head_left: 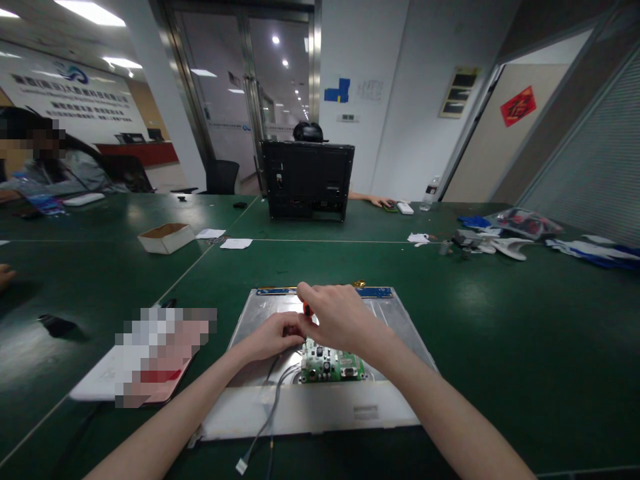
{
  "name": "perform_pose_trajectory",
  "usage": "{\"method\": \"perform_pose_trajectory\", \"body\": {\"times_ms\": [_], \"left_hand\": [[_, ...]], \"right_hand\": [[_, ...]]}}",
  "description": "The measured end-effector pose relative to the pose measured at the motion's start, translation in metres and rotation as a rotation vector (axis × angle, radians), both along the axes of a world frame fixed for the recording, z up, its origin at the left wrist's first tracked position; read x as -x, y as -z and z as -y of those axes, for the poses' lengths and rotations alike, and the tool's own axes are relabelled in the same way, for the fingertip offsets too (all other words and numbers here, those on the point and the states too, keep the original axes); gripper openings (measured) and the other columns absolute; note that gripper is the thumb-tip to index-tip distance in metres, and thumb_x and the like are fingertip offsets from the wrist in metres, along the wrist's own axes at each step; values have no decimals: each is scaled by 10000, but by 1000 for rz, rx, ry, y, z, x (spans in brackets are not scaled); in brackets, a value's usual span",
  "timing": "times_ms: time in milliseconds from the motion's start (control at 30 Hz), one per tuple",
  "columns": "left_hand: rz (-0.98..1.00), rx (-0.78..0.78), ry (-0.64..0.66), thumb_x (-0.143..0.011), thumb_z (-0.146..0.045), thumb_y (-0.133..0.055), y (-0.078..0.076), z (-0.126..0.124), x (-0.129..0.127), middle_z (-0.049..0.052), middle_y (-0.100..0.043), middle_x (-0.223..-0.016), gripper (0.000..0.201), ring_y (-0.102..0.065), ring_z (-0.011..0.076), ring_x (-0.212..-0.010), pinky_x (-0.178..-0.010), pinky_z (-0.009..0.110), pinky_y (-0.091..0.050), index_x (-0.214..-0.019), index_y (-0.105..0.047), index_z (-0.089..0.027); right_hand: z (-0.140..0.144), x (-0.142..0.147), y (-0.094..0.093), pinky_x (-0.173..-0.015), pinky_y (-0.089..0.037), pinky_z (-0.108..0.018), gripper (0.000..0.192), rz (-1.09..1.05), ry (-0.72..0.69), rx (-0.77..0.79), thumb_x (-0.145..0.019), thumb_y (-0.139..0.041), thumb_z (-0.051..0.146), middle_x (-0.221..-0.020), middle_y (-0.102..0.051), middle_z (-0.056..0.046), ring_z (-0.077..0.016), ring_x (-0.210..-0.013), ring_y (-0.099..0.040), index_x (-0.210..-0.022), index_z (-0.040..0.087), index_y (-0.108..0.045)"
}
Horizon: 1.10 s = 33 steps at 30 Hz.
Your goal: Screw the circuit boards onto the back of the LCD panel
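A flat metal-backed display panel lies on the green table before me, with a green circuit board on its middle. My right hand is closed round a screwdriver, whose red-orange and black handle shows between the fingers. The screwdriver's tip is hidden. Close against it, my left hand has thumb and fingers drawn together at the board's upper left corner; what they grip is hidden. Grey cables run from the board's left side over the panel's near edge, ending in a white connector.
Left of the panel lie a pink and white blurred item and a black object. Farther off stand an open cardboard box and a black monitor. Loose parts lie at right. Other people sit across the table and at left.
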<state>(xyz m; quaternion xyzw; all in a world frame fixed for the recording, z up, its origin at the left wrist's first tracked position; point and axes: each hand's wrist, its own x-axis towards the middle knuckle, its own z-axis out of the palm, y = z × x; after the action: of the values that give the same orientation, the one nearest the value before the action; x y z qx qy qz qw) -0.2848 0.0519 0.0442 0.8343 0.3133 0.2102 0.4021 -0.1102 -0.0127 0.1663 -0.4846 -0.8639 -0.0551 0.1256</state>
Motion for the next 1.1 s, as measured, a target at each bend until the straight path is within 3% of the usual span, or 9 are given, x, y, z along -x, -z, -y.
{"method": "perform_pose_trajectory", "body": {"times_ms": [133, 300, 533, 733, 900, 1100], "left_hand": [[-11, 64, -3, -767, -188, -584, 3, 0, 1, 8, -636, -763, 82, -563, 138, -675, -629, 237, -437, -827, -617, -144], [-3, 30, -9, -748, -177, -604, 0, 0, 0, -3, -615, -726, 41, -548, 132, -666, -612, 226, -429, -766, -598, -140], [7, 25, -5, -748, -171, -605, -1, 0, 0, -5, -613, -718, 36, -544, 131, -663, -617, 229, -433, -751, -593, -138], [-27, 65, -17, -755, -184, -594, 3, 0, 1, 4, -634, -760, 75, -566, 140, -688, -646, 243, -449, -818, -613, -147], [-12, 62, -9, -760, -222, -597, 3, 0, 0, 7, -614, -735, 85, -548, 137, -669, -617, 234, -441, -788, -597, -142], [-1, 53, 2, -759, -215, -596, -2, 1, -1, -11, -581, -695, 79, -519, 122, -637, -590, 219, -414, -745, -574, -140]], "right_hand": [[-2, -1, 2, -499, -211, -263, 207, 7, 21, 2, -881, -452, 406, -768, -660, -23, -149, -636, -577, -920, 208, -500], [-2, -1, 2, -491, -187, -270, 114, 13, 23, -9, -842, -450, 264, -789, -661, -20, -141, -614, -563, -932, 202, -485], [-1, 0, 2, -482, -201, -260, 126, 19, 25, -2, -836, -441, 262, -818, -659, -34, -148, -622, -562, -941, 195, -456], [-2, -2, 3, -487, -210, -265, 209, 11, 23, -21, -874, -478, 414, -753, -654, -14, -145, -620, -573, -896, 206, -485], [-2, -1, 3, -487, -205, -266, 104, 15, 18, -16, -864, -457, 289, -770, -652, -6, -131, -609, -553, -923, 208, -487], [-2, 0, 3, -476, -200, -279, 137, 13, 8, -38, -818, -432, 237, -830, -636, -22, -140, -613, -541, -945, 198, -468]]}}
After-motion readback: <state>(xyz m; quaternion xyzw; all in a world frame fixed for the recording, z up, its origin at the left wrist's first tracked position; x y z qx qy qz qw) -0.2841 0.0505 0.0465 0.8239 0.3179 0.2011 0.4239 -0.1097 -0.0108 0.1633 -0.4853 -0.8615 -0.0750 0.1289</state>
